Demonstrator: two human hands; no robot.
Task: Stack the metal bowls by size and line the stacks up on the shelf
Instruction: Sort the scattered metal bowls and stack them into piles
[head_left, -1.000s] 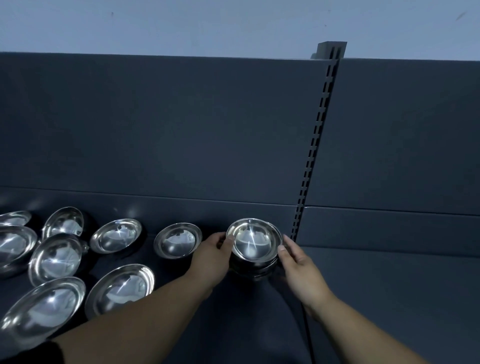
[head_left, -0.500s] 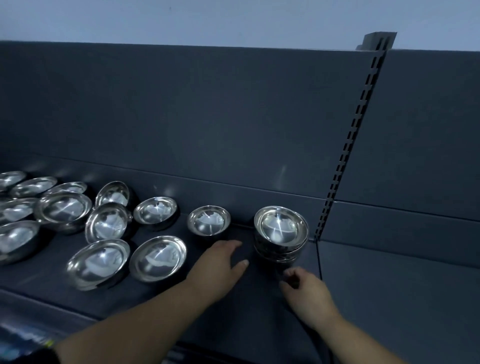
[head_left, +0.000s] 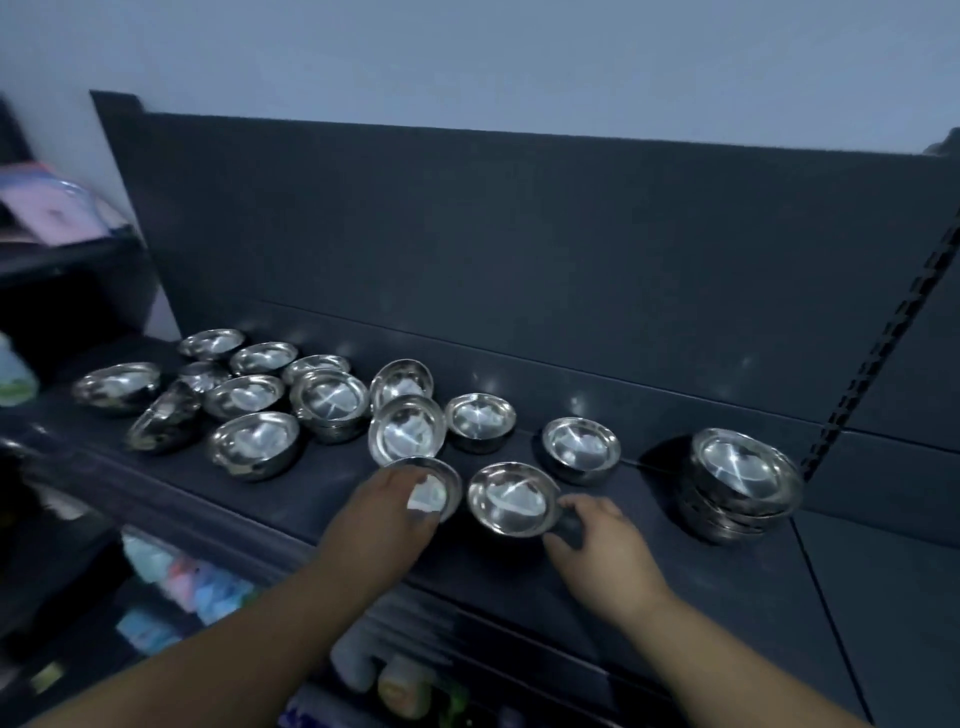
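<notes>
Bowls sit all over the dark shelf (head_left: 675, 561). The left hand (head_left: 379, 512) lies on top of one bowl (head_left: 434, 491) near the front edge, with its fingers spread over the rim. It covers the bowl, but I cannot tell if it has a real hold on it. Just to the right of that hand is another bowl (head_left: 511, 500). The right hand (head_left: 605, 543) is at this bowl's right side, fingers curled and partly open, fingertips touching or almost touching the rim; it does not wrap the bowl. Far to the right of the right hand stands a stack (head_left: 740, 478) of bowls, close to the slotted post (head_left: 878, 348). Just behind the right hand sits a single bowl (head_left: 582, 448). Behind and to the left of the left hand lie many loose bowls (head_left: 327, 400), some touching, some tipped.
</notes>
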